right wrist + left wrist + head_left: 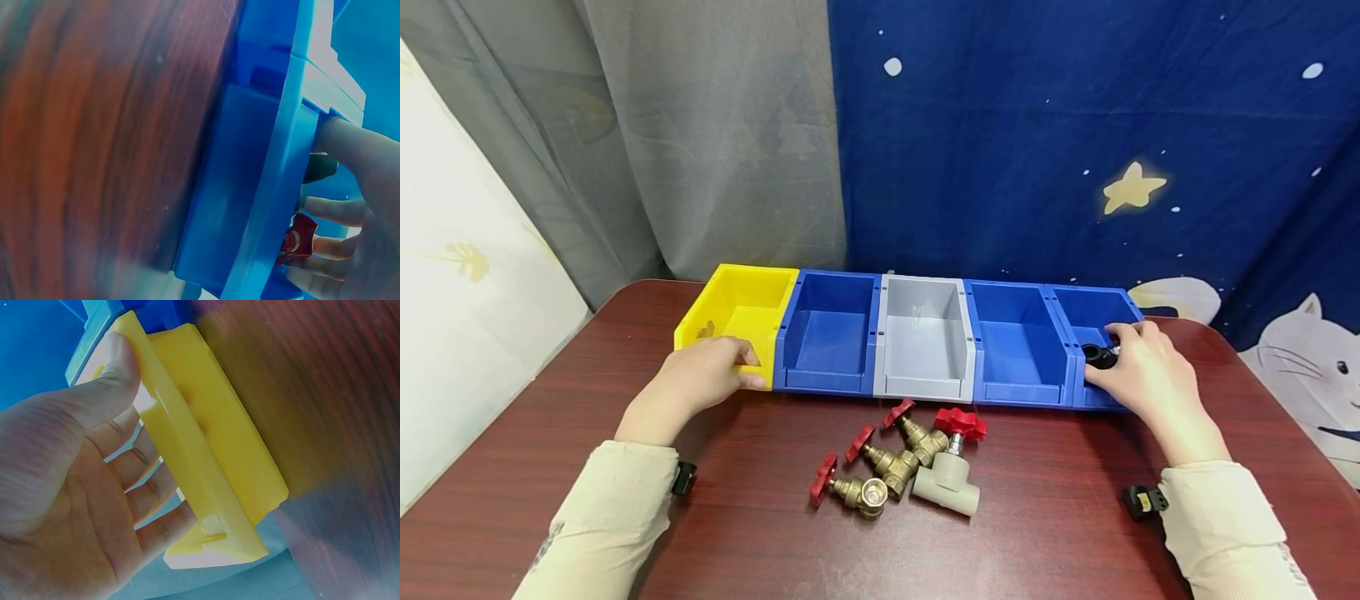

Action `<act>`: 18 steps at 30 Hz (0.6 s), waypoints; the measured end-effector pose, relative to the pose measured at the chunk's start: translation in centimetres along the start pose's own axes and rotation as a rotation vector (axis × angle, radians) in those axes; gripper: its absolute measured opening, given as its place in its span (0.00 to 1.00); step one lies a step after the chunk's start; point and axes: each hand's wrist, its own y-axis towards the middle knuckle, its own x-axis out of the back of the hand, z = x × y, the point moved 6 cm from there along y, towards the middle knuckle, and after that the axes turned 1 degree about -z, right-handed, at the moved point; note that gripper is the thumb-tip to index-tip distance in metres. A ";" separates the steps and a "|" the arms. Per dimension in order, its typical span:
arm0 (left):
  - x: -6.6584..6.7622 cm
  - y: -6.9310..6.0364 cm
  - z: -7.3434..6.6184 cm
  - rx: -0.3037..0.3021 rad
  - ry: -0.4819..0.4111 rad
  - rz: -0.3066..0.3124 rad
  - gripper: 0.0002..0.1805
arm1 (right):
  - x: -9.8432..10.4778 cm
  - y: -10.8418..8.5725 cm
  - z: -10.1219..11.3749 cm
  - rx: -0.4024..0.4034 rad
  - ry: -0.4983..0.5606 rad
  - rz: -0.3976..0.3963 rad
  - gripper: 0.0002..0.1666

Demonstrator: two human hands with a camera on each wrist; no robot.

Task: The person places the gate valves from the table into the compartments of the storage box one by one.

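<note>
At the front of the yellow bin (752, 321), my left hand (703, 375) holds the front lip. Its thumb lies over the lip and its fingers reach inside, as the left wrist view shows. My right hand (1153, 367) reaches into the rightmost blue bin (1078, 304). Its fingers are around a black valve (1099, 356) with a short metal stem. A red handle (299, 236) shows between those fingers in the right wrist view; the bin wall hides part of it. A small brownish patch (706, 330) shows inside the yellow bin, too unclear to name.
Between the end bins stand a blue bin (835, 333), a grey bin (922, 333) and another blue bin (1017, 342), joined in a row. Several brass valves (898, 471) with red handles and a pale plastic tee valve (947, 483) lie before them on the brown table (760, 533).
</note>
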 end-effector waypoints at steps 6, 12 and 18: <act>0.1 -0.1 -0.1 0.001 -0.003 0.001 0.16 | -0.2 0.1 0.0 -0.006 -0.002 0.029 0.43; 0.2 -0.2 -0.2 0.003 0.002 -0.001 0.16 | -0.1 0.1 0.2 -0.008 -0.007 0.080 0.37; 0.1 -0.2 -0.3 0.003 0.000 0.001 0.16 | 0.4 0.0 0.7 0.005 -0.005 0.072 0.32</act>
